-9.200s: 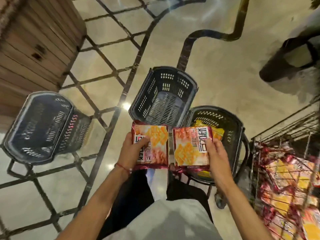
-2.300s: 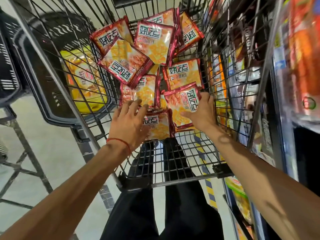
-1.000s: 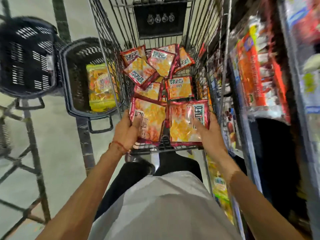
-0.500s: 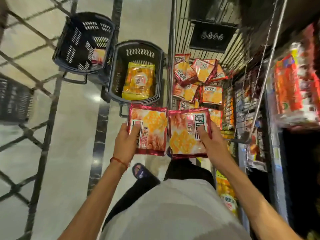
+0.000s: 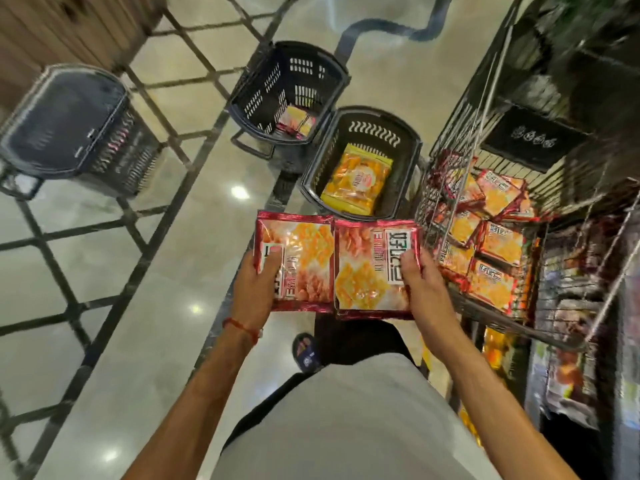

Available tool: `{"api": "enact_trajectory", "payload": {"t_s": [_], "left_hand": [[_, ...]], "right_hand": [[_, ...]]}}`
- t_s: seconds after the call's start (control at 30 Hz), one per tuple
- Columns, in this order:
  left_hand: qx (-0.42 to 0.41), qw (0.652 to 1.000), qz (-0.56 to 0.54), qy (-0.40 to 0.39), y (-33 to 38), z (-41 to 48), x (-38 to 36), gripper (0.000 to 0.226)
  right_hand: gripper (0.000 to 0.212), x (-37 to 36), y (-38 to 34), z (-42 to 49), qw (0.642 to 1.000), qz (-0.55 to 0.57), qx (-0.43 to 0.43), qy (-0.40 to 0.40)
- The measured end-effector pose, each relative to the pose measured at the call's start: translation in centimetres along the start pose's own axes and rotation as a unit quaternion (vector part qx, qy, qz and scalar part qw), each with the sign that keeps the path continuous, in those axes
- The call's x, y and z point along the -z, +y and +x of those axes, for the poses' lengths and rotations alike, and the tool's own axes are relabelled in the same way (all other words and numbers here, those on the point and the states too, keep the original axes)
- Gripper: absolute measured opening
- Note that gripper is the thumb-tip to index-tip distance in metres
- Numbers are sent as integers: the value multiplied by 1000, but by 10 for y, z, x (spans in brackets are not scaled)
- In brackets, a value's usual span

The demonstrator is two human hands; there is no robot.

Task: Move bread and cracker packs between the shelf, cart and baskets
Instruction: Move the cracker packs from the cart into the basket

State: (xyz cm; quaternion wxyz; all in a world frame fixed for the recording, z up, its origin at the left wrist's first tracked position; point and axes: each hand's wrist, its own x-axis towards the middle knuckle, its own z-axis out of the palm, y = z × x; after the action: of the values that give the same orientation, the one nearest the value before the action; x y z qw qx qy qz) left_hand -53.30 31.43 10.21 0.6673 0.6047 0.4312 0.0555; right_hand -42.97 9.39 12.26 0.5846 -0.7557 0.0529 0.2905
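Glossy tiled floor (image 5: 138, 278) of a shop aisle: a person's left hand (image 5: 258, 285) pinches one red cracker pack (image 5: 304, 251) and the right hand (image 5: 420, 285) a second red pack (image 5: 367, 271), thumbs on top. The two are held flat, side by side, long axes pointing to 12 o'clock. Just beyond at 12 o'clock sits a black basket (image 5: 410, 143) holding a yellow pack (image 5: 356, 181). The farther basket (image 5: 334, 65), at 11 o'clock and nearer the left hand, holds a matching red packet (image 5: 294, 123), and the wire cart (image 5: 450, 140) stands at 3 o'clock.
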Motion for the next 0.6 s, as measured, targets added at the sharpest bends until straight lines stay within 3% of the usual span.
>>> {"api": "enact_trajectory", "payload": {"t_s": [0.17, 0.43, 0.6], "left_hand": [[0, 999, 41, 25, 19, 61, 29, 40], [-6, 996, 90, -9, 87, 215, 46, 42], [3, 993, 116, -17, 143, 312, 46, 52]], "right_hand": [[34, -48, -24, 58, 1000, 3, 1, -3], [40, -114, -80, 189, 998, 56, -13, -13], [28, -145, -128, 261, 997, 76, -26, 12]]}}
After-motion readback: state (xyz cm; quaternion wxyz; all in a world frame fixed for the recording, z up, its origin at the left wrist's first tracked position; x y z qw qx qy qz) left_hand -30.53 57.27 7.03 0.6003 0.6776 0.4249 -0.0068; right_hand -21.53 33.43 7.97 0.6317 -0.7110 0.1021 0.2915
